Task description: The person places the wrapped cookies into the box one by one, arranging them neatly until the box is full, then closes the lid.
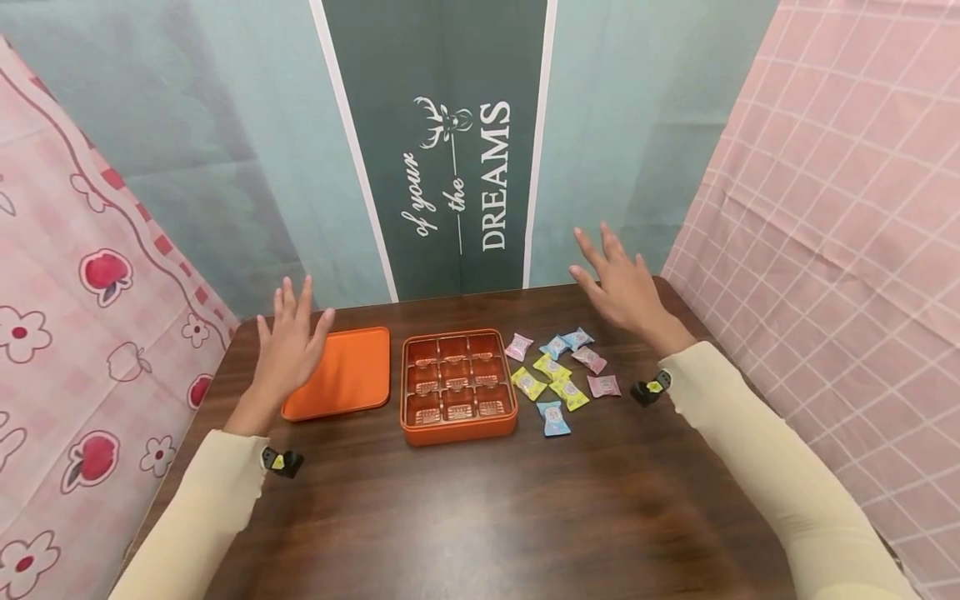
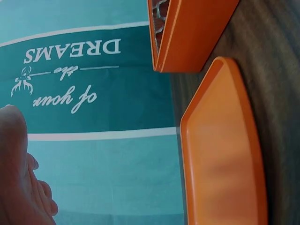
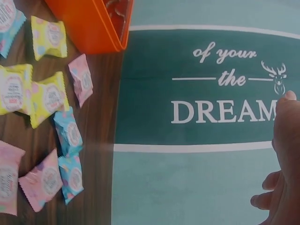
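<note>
Cream sleeves [image 1: 780,479] are flanking the wooden worktop [image 1: 450,517], left hand [image 1: 287,350] and right hand [image 1: 628,292] hovering, fingers spread wide, holding nothing. The orange lid [image 1: 352,375] is lying toward the far left corner; the nine-compartment box [image 1: 459,432] is sitting open beside it, near the far edge, wrapped sweets [image 1: 568,392] lying just right. This is looking like a ready pose, packing not yet starting; next is probably calling for a narrow pinch on one sweet.
</note>
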The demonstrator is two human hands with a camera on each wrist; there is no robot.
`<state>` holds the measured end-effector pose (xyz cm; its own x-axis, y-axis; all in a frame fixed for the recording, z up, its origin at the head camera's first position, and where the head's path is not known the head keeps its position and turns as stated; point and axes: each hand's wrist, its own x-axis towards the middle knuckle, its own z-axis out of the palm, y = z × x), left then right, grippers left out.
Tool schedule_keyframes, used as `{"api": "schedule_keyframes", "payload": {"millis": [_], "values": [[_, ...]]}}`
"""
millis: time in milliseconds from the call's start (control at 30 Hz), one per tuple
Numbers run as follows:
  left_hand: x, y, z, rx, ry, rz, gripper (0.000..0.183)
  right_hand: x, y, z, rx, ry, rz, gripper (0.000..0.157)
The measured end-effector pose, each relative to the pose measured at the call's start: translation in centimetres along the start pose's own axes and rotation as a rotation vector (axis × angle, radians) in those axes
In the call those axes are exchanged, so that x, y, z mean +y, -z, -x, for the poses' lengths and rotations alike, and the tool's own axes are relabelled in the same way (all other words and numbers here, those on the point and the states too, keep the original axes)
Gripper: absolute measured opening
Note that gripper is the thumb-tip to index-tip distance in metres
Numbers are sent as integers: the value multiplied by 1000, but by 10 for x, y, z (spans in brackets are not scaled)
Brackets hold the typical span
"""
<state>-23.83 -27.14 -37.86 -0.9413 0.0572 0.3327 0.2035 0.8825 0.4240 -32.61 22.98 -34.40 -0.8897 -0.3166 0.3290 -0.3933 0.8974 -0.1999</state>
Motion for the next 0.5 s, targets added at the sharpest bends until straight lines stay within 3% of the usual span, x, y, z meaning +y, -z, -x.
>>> {"api": "schedule_keyframes", "payload": {"millis": [500], "values": [[14, -26, 28, -41, -4, 62, 64, -6, -13, 32, 12, 13, -58, 62]]}}
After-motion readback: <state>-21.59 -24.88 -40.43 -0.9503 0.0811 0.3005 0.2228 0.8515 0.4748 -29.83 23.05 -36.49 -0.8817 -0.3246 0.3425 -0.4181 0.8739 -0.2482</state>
